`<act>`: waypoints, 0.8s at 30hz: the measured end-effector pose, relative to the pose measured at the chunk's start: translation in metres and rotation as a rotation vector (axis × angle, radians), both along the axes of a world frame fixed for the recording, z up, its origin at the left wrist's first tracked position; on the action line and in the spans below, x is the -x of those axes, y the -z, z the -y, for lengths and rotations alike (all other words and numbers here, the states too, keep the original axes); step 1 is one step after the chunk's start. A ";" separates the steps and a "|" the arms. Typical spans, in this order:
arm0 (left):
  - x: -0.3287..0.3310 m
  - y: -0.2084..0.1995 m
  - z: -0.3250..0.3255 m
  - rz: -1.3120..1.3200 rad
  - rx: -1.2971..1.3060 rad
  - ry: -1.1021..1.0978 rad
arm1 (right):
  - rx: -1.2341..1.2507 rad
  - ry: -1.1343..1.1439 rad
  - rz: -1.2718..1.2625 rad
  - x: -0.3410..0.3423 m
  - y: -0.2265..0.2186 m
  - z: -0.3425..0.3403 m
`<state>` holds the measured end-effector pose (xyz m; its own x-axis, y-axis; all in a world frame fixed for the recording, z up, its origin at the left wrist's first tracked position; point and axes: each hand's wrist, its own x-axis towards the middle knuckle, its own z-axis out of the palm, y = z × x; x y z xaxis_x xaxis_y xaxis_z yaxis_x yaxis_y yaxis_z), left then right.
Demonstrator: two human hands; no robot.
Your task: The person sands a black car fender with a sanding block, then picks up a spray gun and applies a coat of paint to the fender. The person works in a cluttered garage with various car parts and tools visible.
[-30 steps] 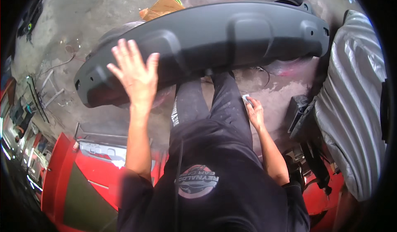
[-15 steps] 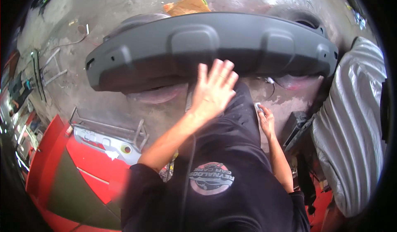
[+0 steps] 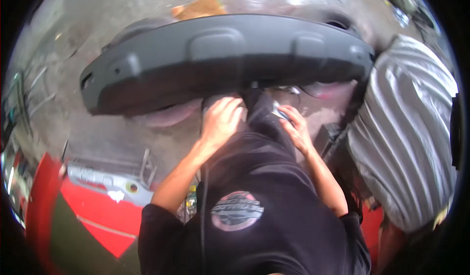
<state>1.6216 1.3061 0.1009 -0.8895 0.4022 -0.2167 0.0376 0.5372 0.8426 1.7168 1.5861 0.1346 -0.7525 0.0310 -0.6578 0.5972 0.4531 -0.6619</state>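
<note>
A long dark grey car bumper cover (image 3: 161, 54) lies across in front of me, its lower side in shadow. My left hand (image 3: 223, 120) hovers just below its near edge, above my trousers. The fingers are bent and a little apart, and nothing shows in them. Further right, my right hand (image 3: 296, 125) is closed on a small whitish-blue piece (image 3: 279, 112), held between thumb and fingers. Blur keeps me from telling what kind of piece it is. Neither hand touches the bumper cover.
Black tyres (image 3: 338, 23) sit under the bumper cover. A silver-grey cover sheet (image 3: 401, 128) drapes something on the right. Red panels (image 3: 93, 206) and a grey part (image 3: 107, 182) lie at lower left. A brown cardboard piece (image 3: 200, 6) rests on the floor beyond.
My left hand has come down and back from in front of the bumper cover, its spread fingers now bent. My right hand has moved inward and slightly up. The whole view has shifted.
</note>
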 end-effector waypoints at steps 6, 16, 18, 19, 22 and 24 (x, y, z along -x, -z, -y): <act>-0.010 -0.003 0.007 0.393 -0.061 0.103 | 0.003 0.065 -0.059 0.021 -0.016 0.019; 0.038 -0.017 -0.072 -0.029 -0.034 0.441 | -0.273 0.343 0.049 -0.094 0.029 -0.007; 0.054 -0.020 -0.103 -0.162 0.000 0.470 | -0.260 0.408 0.098 -0.111 0.042 -0.002; 0.065 -0.019 -0.120 -0.261 0.019 0.495 | -0.263 0.435 0.098 -0.119 0.050 0.001; 0.092 -0.022 -0.174 -0.453 0.197 0.571 | -0.253 0.504 0.100 -0.136 0.074 0.010; 0.106 -0.018 -0.202 -0.450 0.365 0.633 | -0.241 0.547 0.108 -0.141 0.087 0.015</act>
<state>1.5154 1.5077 0.1188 -0.5531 0.8260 -0.1091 0.7114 0.5363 0.4542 1.8575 1.5712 0.0479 -0.5151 0.5517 -0.6559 0.8436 0.1911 -0.5018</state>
